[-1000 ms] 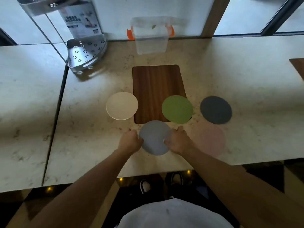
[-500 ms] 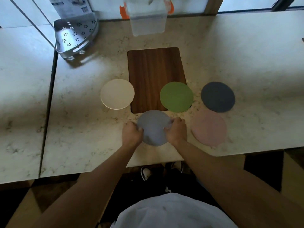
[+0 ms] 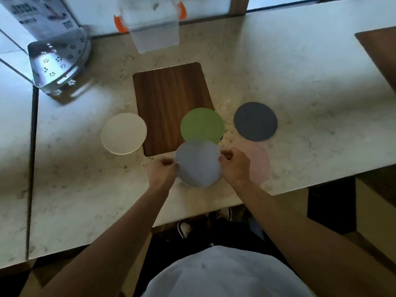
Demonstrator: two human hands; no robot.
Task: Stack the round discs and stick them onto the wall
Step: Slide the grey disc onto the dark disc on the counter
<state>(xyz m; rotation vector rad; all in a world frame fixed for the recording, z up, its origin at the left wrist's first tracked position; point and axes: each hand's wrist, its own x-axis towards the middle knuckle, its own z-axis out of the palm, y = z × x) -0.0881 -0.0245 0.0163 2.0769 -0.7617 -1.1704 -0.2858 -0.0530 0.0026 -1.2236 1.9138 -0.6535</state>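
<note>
Both hands pinch grey-blue disc (image 3: 198,163) edges | seemingly lifted | left hand (image 3: 163,173) | right hand (image 3: 234,165)

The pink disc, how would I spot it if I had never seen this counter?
Find the dark wooden board in the middle of the marble counter. Off its near right corner lie a green disc and a dark grey disc; the pink disc sits just nearer than the dark grey one, beside the right hand. It is the palest, almost blending into the marble.

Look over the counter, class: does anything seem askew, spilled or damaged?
Nothing spilled or damaged. Only the green disc sits unevenly, half on the wooden board and half over its edge. Both hands hold the grey-blue disc.
</note>
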